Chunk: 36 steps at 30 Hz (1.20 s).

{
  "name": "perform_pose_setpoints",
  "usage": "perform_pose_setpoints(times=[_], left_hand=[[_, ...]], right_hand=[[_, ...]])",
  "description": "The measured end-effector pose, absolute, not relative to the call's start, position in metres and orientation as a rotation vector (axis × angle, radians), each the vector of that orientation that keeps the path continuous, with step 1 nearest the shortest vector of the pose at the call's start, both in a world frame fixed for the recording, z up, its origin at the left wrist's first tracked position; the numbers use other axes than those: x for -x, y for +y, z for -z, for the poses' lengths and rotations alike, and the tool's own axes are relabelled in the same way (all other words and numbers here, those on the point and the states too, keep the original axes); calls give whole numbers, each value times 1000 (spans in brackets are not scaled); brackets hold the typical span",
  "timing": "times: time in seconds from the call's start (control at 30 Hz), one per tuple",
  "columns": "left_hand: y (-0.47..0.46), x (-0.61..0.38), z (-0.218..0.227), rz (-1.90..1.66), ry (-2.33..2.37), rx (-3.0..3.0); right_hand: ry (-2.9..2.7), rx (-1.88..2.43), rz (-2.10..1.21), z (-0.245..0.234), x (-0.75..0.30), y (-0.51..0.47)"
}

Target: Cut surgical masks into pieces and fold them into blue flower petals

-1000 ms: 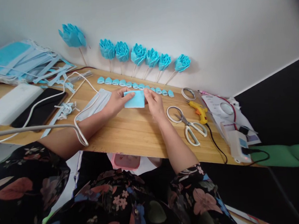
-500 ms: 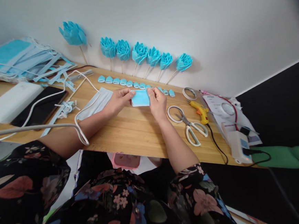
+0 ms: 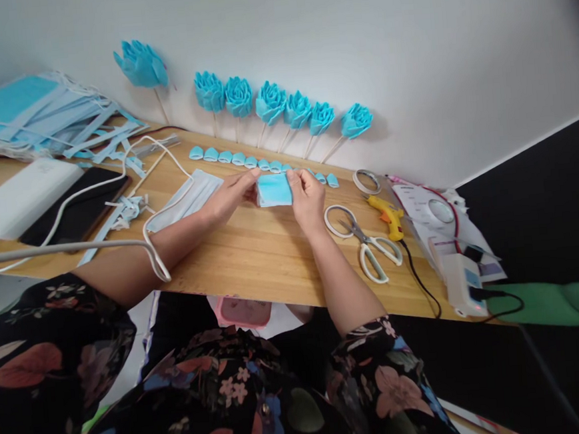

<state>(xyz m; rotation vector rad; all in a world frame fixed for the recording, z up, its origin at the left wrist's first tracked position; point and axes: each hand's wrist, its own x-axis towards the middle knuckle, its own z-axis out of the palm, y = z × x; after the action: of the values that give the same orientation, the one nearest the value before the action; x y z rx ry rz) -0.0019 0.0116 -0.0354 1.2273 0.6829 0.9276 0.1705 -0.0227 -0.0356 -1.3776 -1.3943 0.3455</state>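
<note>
A small light-blue rectangle of mask fabric, its lower left edge showing pale layers, is held up above the wooden table between my two hands. My right hand pinches its right edge, thumb in front. At its left edge is my left hand, closed, with the thumb along the top corner and the other fingers curled partly out of sight behind it. Just beyond my hands runs a row of small folded blue petals, partly covered by the fabric and my right hand. A pleated face mask lies beside my left forearm.
Several blue fabric roses on sticks lean along the wall. Scissors, tape rolls and a yellow glue gun lie right. Left are a power bank, a phone, a white cable and mask scraps.
The fabric piece has shifted slightly right and tilted, showing its layered left edge. My left thumb has slid off its face to the corner; my right hand moved slightly right.
</note>
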Motion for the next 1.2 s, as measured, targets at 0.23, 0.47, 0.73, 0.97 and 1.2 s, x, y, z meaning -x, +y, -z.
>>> perform_pose_setpoints(times=[0.23,0.47,0.73,0.97,1.2], left_hand=[[14,4,41,-779,705,-1424],[19,8,36,-781,543,-1122],[20,11,31,-645,499,-978],[23,6,38,-1042,809,-1196],[13,8,24,-1181,827,-1418]], right_hand=[[-1379,1396,-368,37,-172,-23],[-1461,1259,-469,39,-188,-14],[-1776,1117,-322,22,-186,-24],[-1539,1172,-421,31,-189,-18],[-1450,1230,-607,32,-183,-19]])
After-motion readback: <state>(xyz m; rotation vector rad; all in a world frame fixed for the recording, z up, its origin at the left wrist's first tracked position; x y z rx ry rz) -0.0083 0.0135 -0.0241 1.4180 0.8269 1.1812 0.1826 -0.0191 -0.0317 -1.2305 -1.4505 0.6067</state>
